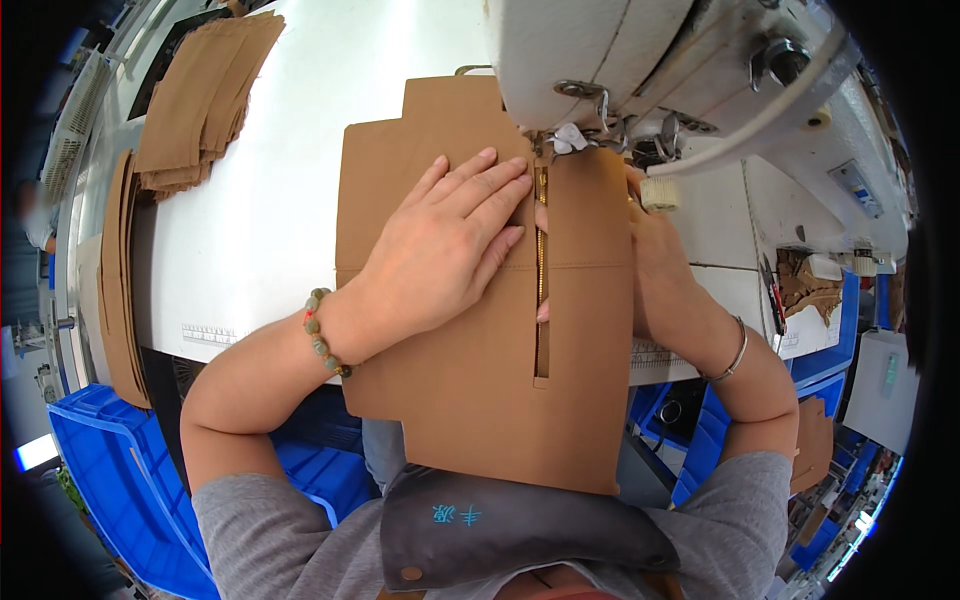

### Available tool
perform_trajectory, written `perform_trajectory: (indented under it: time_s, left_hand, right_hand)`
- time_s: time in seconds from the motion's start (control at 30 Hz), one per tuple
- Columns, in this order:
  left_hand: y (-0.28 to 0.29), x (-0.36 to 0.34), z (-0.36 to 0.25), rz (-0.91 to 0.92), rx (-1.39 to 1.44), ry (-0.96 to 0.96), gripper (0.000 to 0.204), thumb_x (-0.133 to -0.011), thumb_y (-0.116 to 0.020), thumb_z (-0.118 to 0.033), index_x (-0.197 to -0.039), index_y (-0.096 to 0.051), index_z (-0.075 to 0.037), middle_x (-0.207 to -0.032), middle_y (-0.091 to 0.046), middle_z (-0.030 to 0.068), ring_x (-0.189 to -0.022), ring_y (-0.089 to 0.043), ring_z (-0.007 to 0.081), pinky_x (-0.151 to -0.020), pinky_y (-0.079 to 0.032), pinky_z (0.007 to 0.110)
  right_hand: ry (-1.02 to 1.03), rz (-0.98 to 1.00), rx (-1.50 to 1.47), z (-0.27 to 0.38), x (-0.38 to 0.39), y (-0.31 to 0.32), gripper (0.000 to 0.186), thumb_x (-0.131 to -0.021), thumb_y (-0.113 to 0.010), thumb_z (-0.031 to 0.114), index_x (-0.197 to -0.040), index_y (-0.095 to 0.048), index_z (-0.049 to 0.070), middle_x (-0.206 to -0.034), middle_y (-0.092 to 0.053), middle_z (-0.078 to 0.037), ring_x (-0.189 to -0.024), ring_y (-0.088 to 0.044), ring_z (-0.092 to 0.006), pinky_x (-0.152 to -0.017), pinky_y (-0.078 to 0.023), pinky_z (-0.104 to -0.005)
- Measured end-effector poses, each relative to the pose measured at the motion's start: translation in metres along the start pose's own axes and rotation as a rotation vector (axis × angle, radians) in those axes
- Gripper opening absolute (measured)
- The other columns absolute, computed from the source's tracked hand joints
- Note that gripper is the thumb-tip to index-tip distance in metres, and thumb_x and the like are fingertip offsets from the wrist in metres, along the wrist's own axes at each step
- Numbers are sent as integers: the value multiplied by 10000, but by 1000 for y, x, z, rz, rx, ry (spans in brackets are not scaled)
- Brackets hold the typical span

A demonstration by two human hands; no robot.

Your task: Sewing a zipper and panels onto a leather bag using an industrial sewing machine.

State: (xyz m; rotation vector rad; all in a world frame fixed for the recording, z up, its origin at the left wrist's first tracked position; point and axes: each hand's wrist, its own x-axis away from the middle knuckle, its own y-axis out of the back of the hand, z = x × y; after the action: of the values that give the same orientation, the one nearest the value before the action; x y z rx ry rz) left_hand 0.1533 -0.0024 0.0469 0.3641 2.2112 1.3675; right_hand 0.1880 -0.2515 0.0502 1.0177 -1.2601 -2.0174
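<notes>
Beneath the white sewing machine head [560, 50]: brown, flat, notched-corner panel of leather-like material [450, 370], on white table [290, 200], near end overhanging table edge.
Slot: long, narrow cutout [541, 366], brass-coloured metal zipper [542, 250] showing through; far end by small metal presser foot [541, 148].
Left hand [440, 235]: palm down on panel, left of slot; fingers extended, flat, grasping nothing.
Right hand [655, 250]: at panel's right edge, partly underneath; skin shows through slot, seemingly its fingers; cannot tell whether they grip anything.
Good stitching, probably: panel flat, zipper teeth centred, underside smooth, feed straight, left fingertips clear of presser foot.
</notes>
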Motion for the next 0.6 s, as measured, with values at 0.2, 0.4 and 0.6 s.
perform_trajectory:
  time_s: [0.2, 0.4, 0.6]
  left_hand:
    - [-2, -2, 3, -24, 31, -5, 448, -1022, -620, -155, -1447, -582, -16, -1498, -583, 149, -1444, -493, 369, -1207, -364, 552]
    - [0, 0, 2, 16, -6, -32, 462, -1006, -618, -126, -1455, -582, -25, -1530, -560, 132, -1453, -483, 368, -1207, -363, 556]
    - [3, 1, 2, 45, -24, -43, 475, -993, -619, -108, -1461, -586, -41, -1551, -546, 115, -1456, -478, 372, -1205, -366, 558]
  right_hand:
    - [19, -36, 32, -1, 1, -2, 703, -789, -789, 581, -1317, -709, 125, -1244, -717, -94, -1114, -670, -295, -1157, -376, -592]
    - [1, -15, -12, 0, 1, 1, 697, -787, -789, 579, -1307, -712, 121, -1251, -716, -105, -1145, -668, -313, -1154, -382, -580]
    - [-19, 12, -38, 1, 1, 4, 667, -812, -779, 522, -1322, -686, 102, -1280, -697, -130, -1205, -647, -330, -1171, -362, -574]
